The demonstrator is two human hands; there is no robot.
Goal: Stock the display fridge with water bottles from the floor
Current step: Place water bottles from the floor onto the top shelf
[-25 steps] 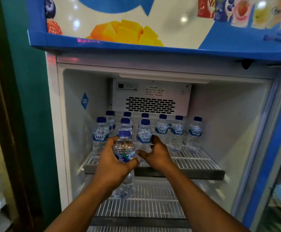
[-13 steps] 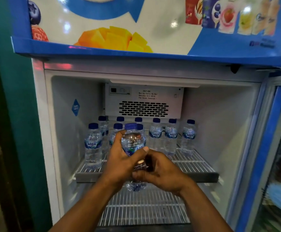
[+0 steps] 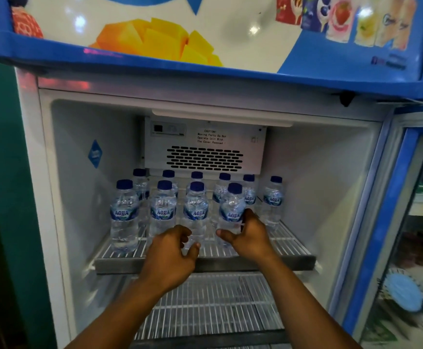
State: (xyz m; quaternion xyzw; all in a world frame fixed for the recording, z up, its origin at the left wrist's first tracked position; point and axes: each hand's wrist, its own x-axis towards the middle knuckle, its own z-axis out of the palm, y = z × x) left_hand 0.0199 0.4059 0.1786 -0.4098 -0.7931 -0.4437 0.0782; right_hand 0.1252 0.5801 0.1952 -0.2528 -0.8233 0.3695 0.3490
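now: right hand (image 3: 250, 235) curls thumb and fingers round the rightmost front-row bottle (image 3: 232, 213), upright on the top wire shelf (image 3: 281, 262) of the display fridge (image 3: 71, 197). left hand (image 3: 172, 251) loosely curled at the neighbouring bottle (image 3: 195, 210) to its left; cannot tell if it grips.

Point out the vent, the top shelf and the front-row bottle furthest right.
Vent (image 3: 204, 158): head view, middle of the black slots.
Top shelf (image 3: 281, 262): head view, bare front rim.
Bottle (image 3: 232, 215): head view, its blue Aqua label.
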